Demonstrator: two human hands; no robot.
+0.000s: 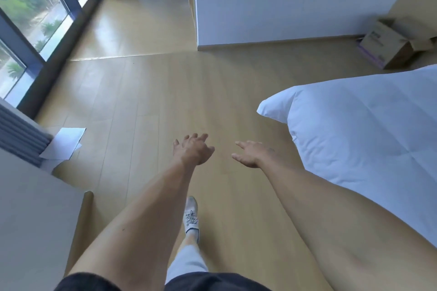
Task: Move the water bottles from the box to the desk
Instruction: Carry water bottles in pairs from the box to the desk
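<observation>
Pale wood-plank flooring filled the bedroom. Both hands hung empty over it: left hand loosely curled, right hand with fingers relaxed and spread. An open brown cardboard box stood against the far wall beyond the white bed, well apart, probably the destination. No bottles showed.

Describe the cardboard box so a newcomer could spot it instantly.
Start at the white bed on the right and look past its far edge to the white wall. The cardboard box sits on the floor there, flaps open, the only brown carton in view.
</observation>
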